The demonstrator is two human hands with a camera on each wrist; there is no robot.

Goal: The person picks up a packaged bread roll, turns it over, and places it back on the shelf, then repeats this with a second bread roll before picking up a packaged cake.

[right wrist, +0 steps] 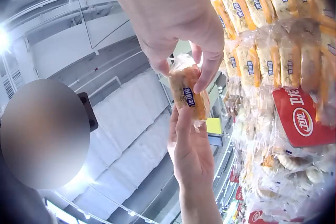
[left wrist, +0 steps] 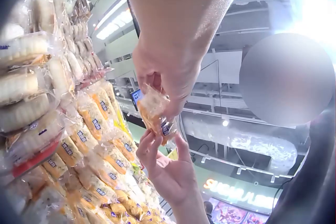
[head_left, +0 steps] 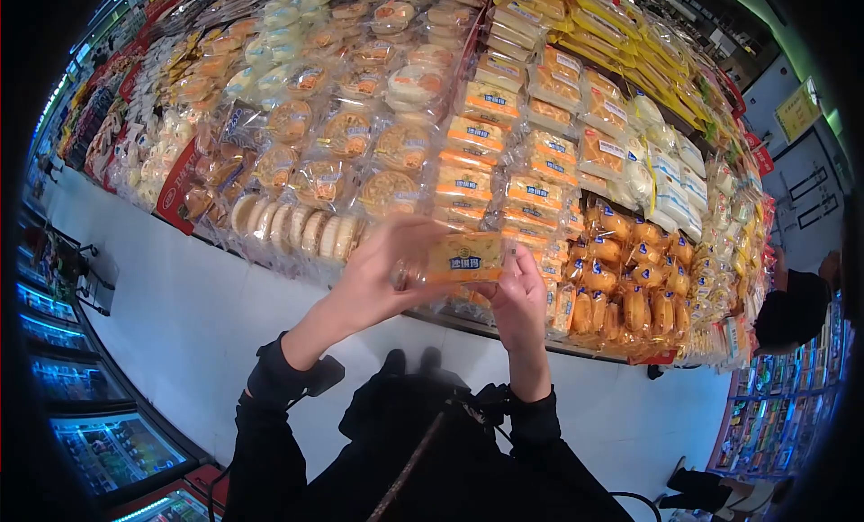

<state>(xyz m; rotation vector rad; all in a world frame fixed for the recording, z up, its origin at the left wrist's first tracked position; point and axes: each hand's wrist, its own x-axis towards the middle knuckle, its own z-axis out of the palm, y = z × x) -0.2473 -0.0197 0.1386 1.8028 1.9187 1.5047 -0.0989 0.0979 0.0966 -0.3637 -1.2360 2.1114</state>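
Observation:
A clear-wrapped sachima cake with an orange band and a blue label is held up between both hands, in front of the shelf. My left hand grips its left end, somewhat blurred in the head view. At the right end, my right hand pinches the wrapper between thumb and fingers. From the right wrist, the sachima cake shows its label between the right hand above and the left hand below. The left wrist view shows crinkled wrapper on the sachima cake.
Rows of similar sachima packs fill the display just beyond the hands. Round wrapped pastries lie to the left, bagged golden buns to the right. A red sign marks the display's front edge. Freezers line the left.

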